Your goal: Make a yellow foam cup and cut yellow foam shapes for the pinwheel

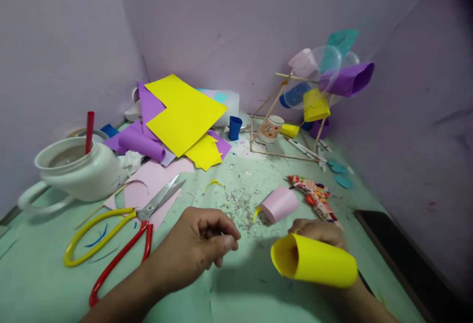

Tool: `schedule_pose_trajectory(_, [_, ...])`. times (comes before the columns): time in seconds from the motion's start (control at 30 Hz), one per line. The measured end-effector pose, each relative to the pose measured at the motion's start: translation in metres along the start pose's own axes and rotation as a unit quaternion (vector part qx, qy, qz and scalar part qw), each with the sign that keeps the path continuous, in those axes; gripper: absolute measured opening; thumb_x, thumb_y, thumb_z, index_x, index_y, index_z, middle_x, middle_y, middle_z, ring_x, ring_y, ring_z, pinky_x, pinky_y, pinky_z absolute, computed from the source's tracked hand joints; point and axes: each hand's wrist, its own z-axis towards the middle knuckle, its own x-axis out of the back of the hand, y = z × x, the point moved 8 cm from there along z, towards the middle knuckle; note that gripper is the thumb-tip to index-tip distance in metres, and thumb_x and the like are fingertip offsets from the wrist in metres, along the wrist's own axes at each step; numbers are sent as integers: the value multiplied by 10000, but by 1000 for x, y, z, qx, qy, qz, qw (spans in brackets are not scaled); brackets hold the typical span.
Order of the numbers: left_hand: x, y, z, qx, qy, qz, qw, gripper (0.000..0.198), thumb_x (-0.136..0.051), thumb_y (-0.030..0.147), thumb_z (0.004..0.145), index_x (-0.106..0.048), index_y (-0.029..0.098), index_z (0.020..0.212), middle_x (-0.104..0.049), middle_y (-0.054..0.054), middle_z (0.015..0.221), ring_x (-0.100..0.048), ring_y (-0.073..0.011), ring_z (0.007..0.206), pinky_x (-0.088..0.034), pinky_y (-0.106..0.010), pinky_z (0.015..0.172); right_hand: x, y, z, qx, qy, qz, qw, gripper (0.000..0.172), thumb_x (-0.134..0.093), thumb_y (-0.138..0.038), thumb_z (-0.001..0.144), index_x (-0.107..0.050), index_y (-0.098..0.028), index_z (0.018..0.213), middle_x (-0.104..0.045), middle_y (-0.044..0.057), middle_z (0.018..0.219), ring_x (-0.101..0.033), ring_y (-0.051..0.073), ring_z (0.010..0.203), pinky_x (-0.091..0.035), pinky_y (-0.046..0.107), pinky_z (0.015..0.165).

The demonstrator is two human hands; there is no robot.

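My right hand [320, 232] is wrapped behind a yellow paper tube [325, 262] and holds it above the table. The tube's wider open end faces left; it hides most of my fingers. My left hand [207, 244] hovers to the left of it, fingers curled and thumb close to the fingertips, with nothing visible between them. Just beyond my right hand a pink paper tube [281, 204] lies on its side, a yellow scrap at its left end. Scissors [150, 209] with one yellow and one red handle rest partly open beyond my left forearm.
A white pot [84, 172] with a red stick stands left. Yellow paper sheets [185, 113] lie over purple paper behind. A stick frame [284, 86] bearing coloured paper cups stands back right. A patterned cloth-like piece [312, 195] and a dark phone-like slab [399, 254] lie right.
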Motion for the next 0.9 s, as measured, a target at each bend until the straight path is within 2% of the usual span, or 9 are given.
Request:
schedule_pose_trajectory(0.1, [1, -3, 2, -28, 12, -19, 999, 65, -620, 208, 611, -680, 185, 600, -562, 20, 459, -449, -78, 368, -320, -157, 340, 3, 26, 0, -62, 58, 94, 992, 479, -708, -664, 549, -625, -194, 507, -562, 35, 471, -526, 162, 418, -407, 261, 375])
schedule_pose_trajectory(0.23, [-1, 0, 2, -41, 11, -56, 998, 68, -620, 213, 621, -679, 186, 602, -549, 29, 446, -417, -66, 355, -296, -149, 325, -10, 58, -5, -167, 47, 178, 969, 550, -765, -672, 379, -646, -170, 569, -542, 26, 488, -471, 131, 396, -373, 245, 360])
schedule_pose_trajectory(0.3, [-4, -2, 1, -15, 10, -61, 998, 73, -625, 221, 608, -681, 183, 637, -557, 29, 474, -428, -68, 385, -309, -152, 347, -16, 64, -7, -195, 28, 201, 959, 578, -778, -665, 322, -647, -167, 586, -526, 12, 481, -429, 106, 366, -343, 233, 343])
schedule_pose_trajectory(0.43, [-14, -12, -3, 58, -11, -39, 998, 126, -626, 223, 568, -669, 167, 672, -524, 43, 502, -419, -69, 437, -304, -167, 400, -25, 63, -8, -218, -17, 174, 960, 437, -800, -545, 451, -637, -153, 551, -538, 13, 485, -443, 99, 392, -333, 216, 378])
schedule_pose_trajectory(0.57, [-24, -19, -4, 74, -38, -13, 996, 87, -578, 216, 571, -643, 166, 600, -509, 38, 483, -410, -75, 424, -299, -193, 413, -35, 51, -8, -218, -46, 140, 965, 297, -806, -387, 523, -643, -139, 523, -551, 20, 483, -465, 111, 429, -320, 209, 389])
schedule_pose_trajectory(0.73, [-17, -23, 0, 90, 17, 31, 995, 105, -542, 204, 514, -526, 183, 412, -439, 46, 374, -378, -86, 376, -267, -204, 374, -46, 38, -6, -227, -50, 132, 963, 271, -830, -306, 470, -632, -128, 517, -562, 9, 505, -458, 95, 457, -344, 204, 433])
schedule_pose_trajectory(0.9, [-14, -13, 1, 81, 27, 68, 994, 103, -537, 196, 475, -517, 154, 383, -433, 42, 404, -376, -76, 451, -275, -189, 414, -52, 32, -5, -242, -62, 150, 957, 258, -850, -240, 429, -648, -109, 521, -555, -8, 500, -455, 73, 464, -348, 178, 447])
